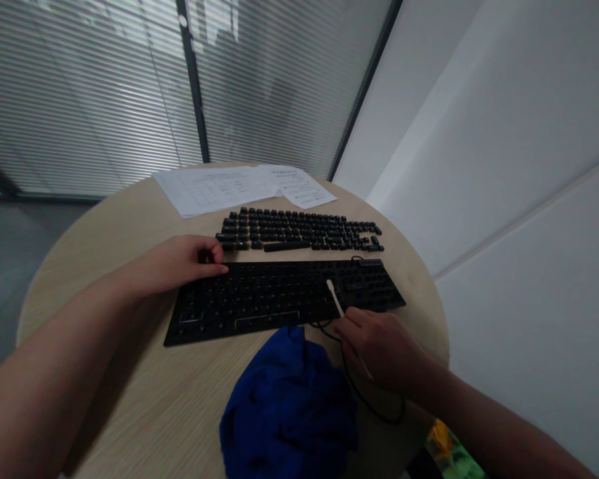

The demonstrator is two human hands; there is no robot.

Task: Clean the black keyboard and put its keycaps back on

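A black keyboard base (274, 293) with its keycaps off lies across the round table. My left hand (192, 261) rests at its upper left edge, thumb on the base and fingers curled behind; whether it pinches the edge is hard to tell. In my right hand (374, 342) is a white cotton swab (335, 297), its tip over the right-middle part of the base. Loose black keycaps (299, 229) stand in keyboard-like rows just behind the base. A crumpled blue cloth (289, 412) lies in front of it.
Printed paper sheets (224, 189) lie at the back of the wooden table (80, 266). A black cable (374, 411) loops near my right wrist. Something green and yellow (452, 449) shows at the lower right. Blinds and a white wall stand behind and to the right.
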